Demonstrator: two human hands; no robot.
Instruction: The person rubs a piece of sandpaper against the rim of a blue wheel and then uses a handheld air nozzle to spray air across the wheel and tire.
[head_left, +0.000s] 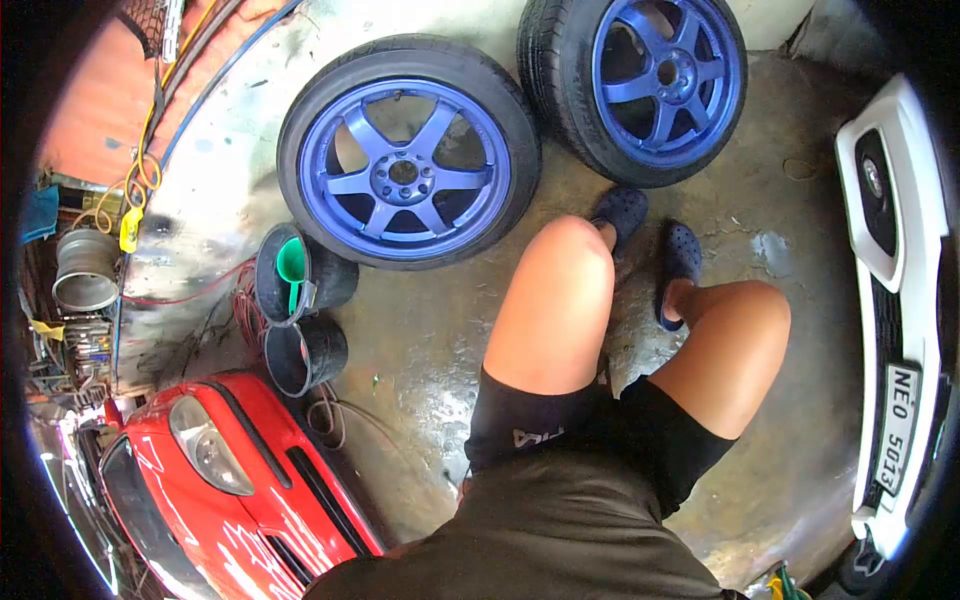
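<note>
Neither of my hands shows in the view. In front of my bent knees stands a blue six-spoke wheel (pixel 350 183) with a black tyre (pixel 523 150), leaning against the pale wall. A second blue wheel (pixel 615 92) with its own tyre stands to its right, near my dark clogs (pixel 683 250). Left of the first wheel is a black bucket (pixel 335 282) with a green dipper (pixel 291 260) in it. A smaller black bucket (pixel 328 352) sits just below that one.
A red car (pixel 225 480) is close on the left, and a white car's front (pixel 870 330) on the right. Hoses (pixel 250 315) lie near the buckets. A bare metal rim (pixel 86 270) and tools line the far left. The concrete floor (pixel 420 400) looks wet.
</note>
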